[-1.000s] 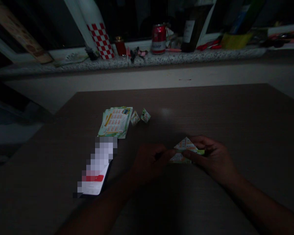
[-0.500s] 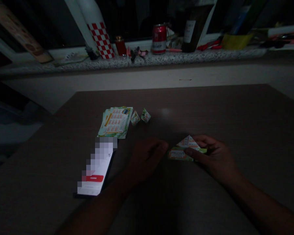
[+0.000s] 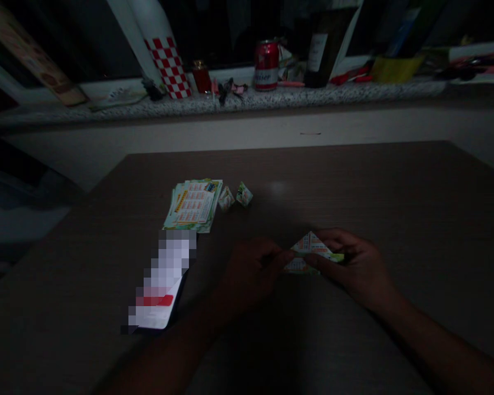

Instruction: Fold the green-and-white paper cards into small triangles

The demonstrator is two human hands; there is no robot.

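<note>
Between my two hands is a partly folded paper ticket (image 3: 312, 244), with a triangular peak at the top and a flat strip below. My right hand (image 3: 356, 266) pinches its right side, thumb across the front and fingers behind. At the left edge, my left hand (image 3: 257, 269) closes thumb and fingertips on the paper. To the left lies a stack of printed tickets (image 3: 194, 203) with rows of red print. Close beside that stack sit two small folded paper pieces, one (image 3: 226, 198) near its edge and another (image 3: 244, 194) to the right.
A lit phone (image 3: 164, 285), partly blurred out, lies left of my left arm on the wooden table (image 3: 354, 181). Along the granite sill (image 3: 127, 112) stand a checkered bottle (image 3: 173, 68), a red can (image 3: 266, 66) and a dark pot or bag (image 3: 323, 55).
My left hand has moved right and taken hold of the left edge of the folded ticket. The ticket has shifted slightly left in my right hand.
</note>
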